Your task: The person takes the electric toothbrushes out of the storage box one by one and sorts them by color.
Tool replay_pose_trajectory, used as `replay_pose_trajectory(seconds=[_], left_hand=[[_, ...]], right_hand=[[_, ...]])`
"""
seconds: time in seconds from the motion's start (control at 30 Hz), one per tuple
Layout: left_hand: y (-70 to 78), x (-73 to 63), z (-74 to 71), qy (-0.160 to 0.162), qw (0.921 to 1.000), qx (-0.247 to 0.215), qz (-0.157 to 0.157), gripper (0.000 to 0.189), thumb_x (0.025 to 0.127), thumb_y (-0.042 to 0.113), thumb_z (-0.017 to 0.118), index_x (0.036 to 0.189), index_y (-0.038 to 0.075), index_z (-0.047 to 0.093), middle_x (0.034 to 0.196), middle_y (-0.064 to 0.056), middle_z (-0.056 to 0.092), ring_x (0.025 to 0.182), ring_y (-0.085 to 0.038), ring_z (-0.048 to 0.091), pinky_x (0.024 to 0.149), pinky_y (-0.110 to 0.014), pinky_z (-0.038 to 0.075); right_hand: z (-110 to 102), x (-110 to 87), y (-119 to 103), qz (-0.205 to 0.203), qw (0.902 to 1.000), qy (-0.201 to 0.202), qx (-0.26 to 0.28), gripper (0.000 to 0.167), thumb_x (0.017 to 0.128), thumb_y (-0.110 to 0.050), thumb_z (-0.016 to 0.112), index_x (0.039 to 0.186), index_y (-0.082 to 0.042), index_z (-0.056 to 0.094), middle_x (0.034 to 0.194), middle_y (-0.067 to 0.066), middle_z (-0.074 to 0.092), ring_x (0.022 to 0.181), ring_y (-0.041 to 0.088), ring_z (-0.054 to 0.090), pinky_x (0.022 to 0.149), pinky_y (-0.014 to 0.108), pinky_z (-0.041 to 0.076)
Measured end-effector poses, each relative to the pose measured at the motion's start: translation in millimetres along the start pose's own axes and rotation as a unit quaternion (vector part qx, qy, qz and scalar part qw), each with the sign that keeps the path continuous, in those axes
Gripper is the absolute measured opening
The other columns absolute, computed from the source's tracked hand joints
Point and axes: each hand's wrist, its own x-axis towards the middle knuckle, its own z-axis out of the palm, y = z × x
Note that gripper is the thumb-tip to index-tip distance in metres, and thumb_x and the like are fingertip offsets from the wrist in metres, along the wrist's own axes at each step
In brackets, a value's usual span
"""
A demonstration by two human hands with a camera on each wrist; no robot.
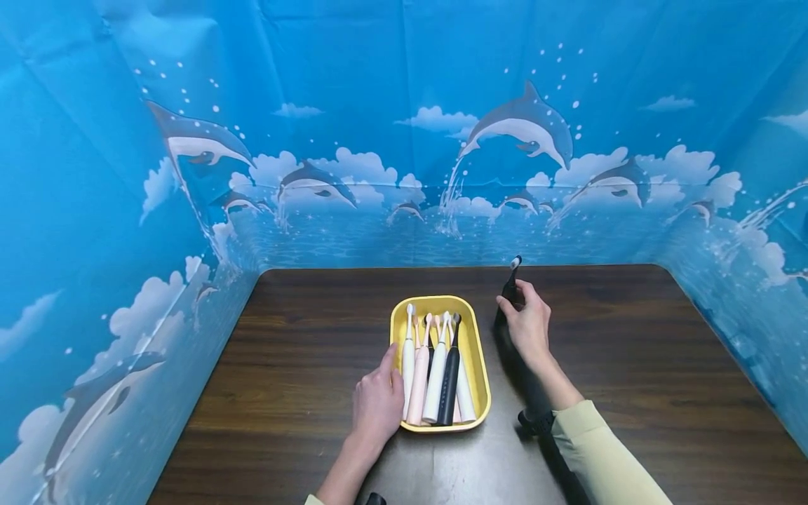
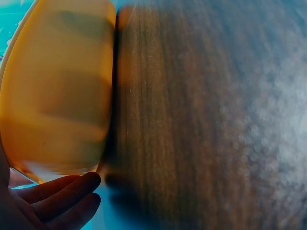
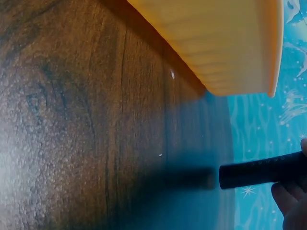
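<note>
In the head view a yellow tray (image 1: 482, 393) holds several electric toothbrushes in white, pink and black, lying side by side with heads toward the far end. My left hand (image 1: 379, 400) rests against the tray's left side, fingers along its outer wall; the left wrist view shows the fingertips (image 2: 88, 184) at the wall's lower end. To the right of the tray, my right hand (image 1: 529, 319) pinches a black electric toothbrush (image 1: 510, 284) between thumb and fingers, its head pointing up and away. In the right wrist view the brush's handle end (image 3: 240, 175) hangs above the tabletop.
The dark wooden table (image 1: 297, 351) has a far edge meeting a blue dolphin-print cloth (image 1: 353, 231), which also runs along the left and right sides. A black wrist strap (image 1: 535, 423) sits at the right sleeve (image 1: 600, 449).
</note>
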Motion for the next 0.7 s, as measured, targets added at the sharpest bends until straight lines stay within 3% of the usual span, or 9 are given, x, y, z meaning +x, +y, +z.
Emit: replay_pose_trajectory(seconds=[0.13,0.33,0.7], left_hand=[[-1.0,-1.0,0.4,0.005,1.0,0.002,0.001,0.044,0.097,0.01,0.059,0.141,0.008,0.061,0.079,-0.019,0.071,0.059,-0.029,0.062,0.05,-0.044,0.044],[-0.8,-0.6,0.2,-0.005,0.9999,0.007,-0.009,0.045,0.098,0.012,0.059,0.143,0.009,0.06,0.076,-0.017,0.07,0.055,-0.023,0.057,0.049,-0.04,0.042],[0.5,-0.2,0.3,0.001,0.9998,0.018,-0.001,0.044,0.097,0.01,0.06,0.141,0.009,0.061,0.07,-0.014,0.066,0.054,-0.023,0.056,0.048,-0.039,0.04]], right_hand=[[1.7,0.9,2.8,0.014,0.9998,0.001,-0.017,0.033,0.092,-0.006,0.075,0.123,-0.002,0.065,0.111,0.021,0.072,0.101,0.036,0.07,0.085,0.052,0.055],[0.4,3.2,1.0,0.036,0.9988,-0.007,-0.032,0.036,0.094,-0.009,0.074,0.127,-0.003,0.063,0.114,0.021,0.071,0.103,0.036,0.069,0.085,0.053,0.055],[-1.7,6.7,-4.7,0.064,0.9961,-0.021,-0.057,0.045,0.094,-0.015,0.073,0.134,-0.002,0.056,0.116,0.022,0.069,0.1,0.037,0.066,0.085,0.053,0.052]])
